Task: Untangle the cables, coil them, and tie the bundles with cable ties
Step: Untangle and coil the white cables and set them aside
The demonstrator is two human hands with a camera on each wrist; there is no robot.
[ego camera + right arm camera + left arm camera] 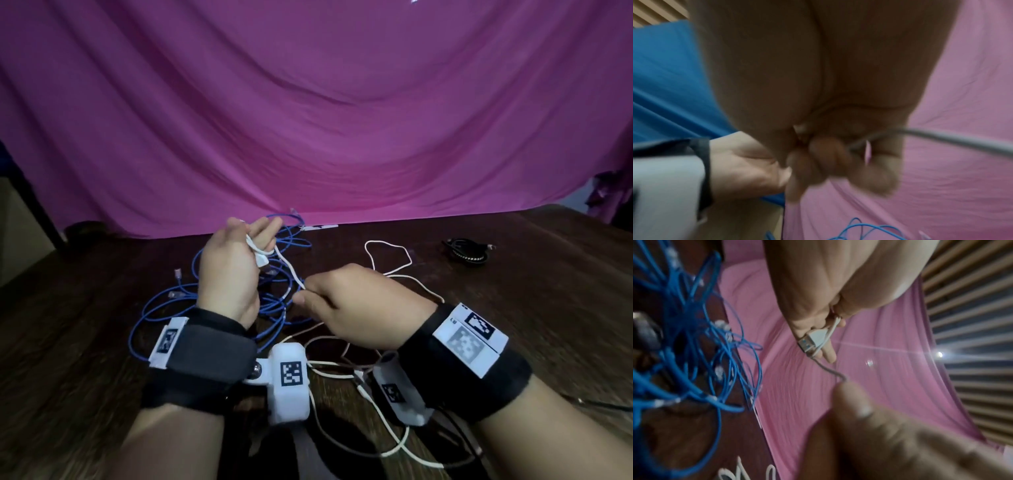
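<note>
A white USB cable (289, 270) runs taut between my two hands above the table. My left hand (253, 240) is raised and grips the cable's end; in the left wrist view its fingers (826, 352) curl round the white USB plug (813, 339) and a small loop of cable. My right hand (308, 294) pinches the same cable lower down; its curled fingers (830, 155) close on the white cable (941, 138). The rest of the white cable (387, 253) trails loose over the table. A tangle of blue network cables (274, 308) lies under both hands.
A coiled black cable bundle (469, 251) lies at the back right of the dark wooden table (513, 308). A white strip (320, 226) rests by the pink cloth backdrop (308, 102). More white cable loops (394, 448) lie near the front edge.
</note>
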